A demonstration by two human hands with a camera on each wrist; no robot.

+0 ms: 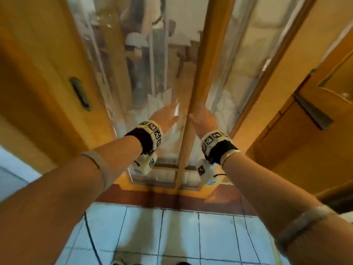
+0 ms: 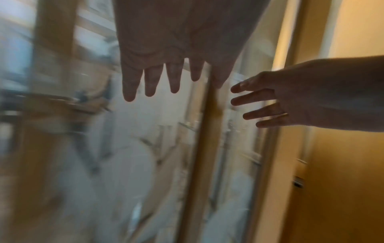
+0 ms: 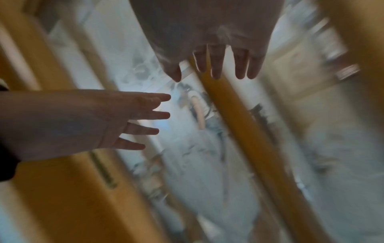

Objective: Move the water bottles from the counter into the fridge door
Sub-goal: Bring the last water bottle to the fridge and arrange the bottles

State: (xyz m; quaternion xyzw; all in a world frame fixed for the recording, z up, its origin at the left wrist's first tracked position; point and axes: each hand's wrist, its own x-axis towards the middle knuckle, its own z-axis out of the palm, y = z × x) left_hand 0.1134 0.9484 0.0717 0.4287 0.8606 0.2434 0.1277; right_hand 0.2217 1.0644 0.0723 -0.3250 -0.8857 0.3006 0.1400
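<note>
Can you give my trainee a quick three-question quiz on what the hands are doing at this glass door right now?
1. True or false: the left hand is holding a water bottle.
2. Which part of the glass door does the right hand touch? A) the dark recessed handle B) the centre wooden bar C) the floor tiles
3. Fill in: the fingers of both hands are ____, not curled.

Key: 1 false, both hands hold nothing and no bottle is in view; 2 B; 3 straight.
</note>
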